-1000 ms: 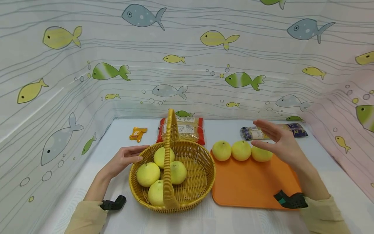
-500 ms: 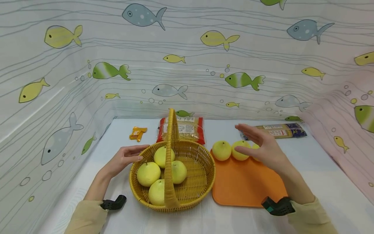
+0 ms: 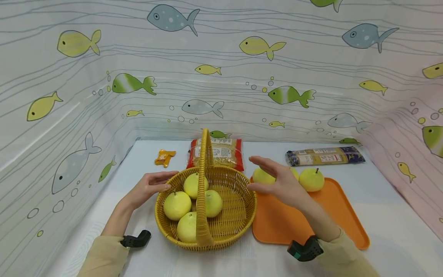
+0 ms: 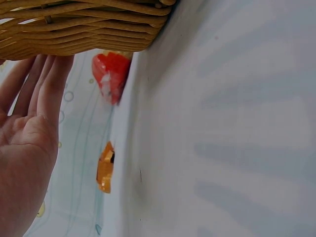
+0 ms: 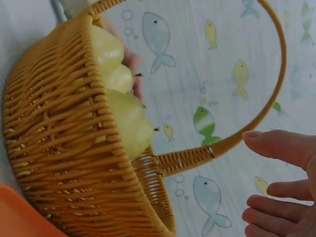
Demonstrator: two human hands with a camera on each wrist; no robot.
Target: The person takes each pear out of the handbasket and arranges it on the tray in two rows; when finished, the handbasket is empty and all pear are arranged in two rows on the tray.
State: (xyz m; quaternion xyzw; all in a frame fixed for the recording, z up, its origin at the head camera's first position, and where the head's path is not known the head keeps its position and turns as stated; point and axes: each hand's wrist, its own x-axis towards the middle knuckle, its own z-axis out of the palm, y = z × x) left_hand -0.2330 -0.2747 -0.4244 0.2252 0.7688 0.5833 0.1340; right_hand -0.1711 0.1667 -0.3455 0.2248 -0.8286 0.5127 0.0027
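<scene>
Three views: head cam high and wide, two wrist cams low and close
Head cam looks forward and down over the table, taking in both hands, the basket, the tray and the fish curtain behind. Left wrist cam sits near table level just beside the left hand, rolled sideways, facing the basket wall and the far packets. Right wrist cam is close to the basket from the tray side, also rolled, right hand at frame edge. All three share the basket; each wrist view shares the curtain with the head cam
</scene>
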